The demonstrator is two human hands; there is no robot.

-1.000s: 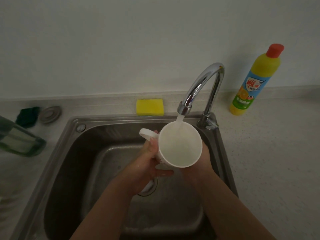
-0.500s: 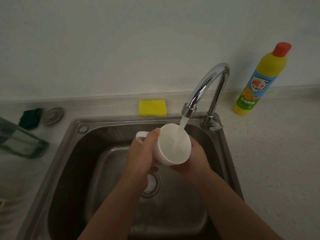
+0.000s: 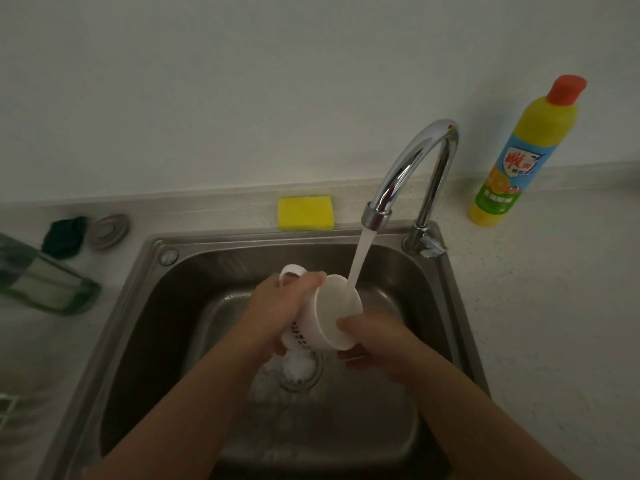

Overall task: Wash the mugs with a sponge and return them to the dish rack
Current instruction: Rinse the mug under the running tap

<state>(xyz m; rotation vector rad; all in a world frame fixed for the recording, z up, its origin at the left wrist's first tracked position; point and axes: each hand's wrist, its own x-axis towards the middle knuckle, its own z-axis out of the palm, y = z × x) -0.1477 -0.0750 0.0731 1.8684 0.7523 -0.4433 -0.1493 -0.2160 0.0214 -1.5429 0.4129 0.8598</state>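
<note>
A white mug (image 3: 327, 317) with dark print on its side is held over the steel sink (image 3: 145, 306), tipped so its mouth faces right. Water from the chrome tap (image 3: 412, 171) runs onto its rim. My left hand (image 3: 277, 306) wraps the mug's body beside the handle. My right hand (image 3: 374, 344) grips the rim from the right, thumb on the edge. A yellow sponge (image 3: 305, 213) lies on the ledge behind the sink, apart from both hands.
A yellow dish-soap bottle (image 3: 519, 157) with an orange cap stands right of the tap. A sink plug (image 3: 107, 232) and a dark green scourer (image 3: 64, 237) lie at the back left. A green glass container (image 3: 45, 282) sits left; white rack wires (image 3: 7, 410) show at the left edge.
The mug has dropped lower into the sink and tipped from mouth-up to mouth facing right. Both hands moved down with it, and the water now hits the rim.
</note>
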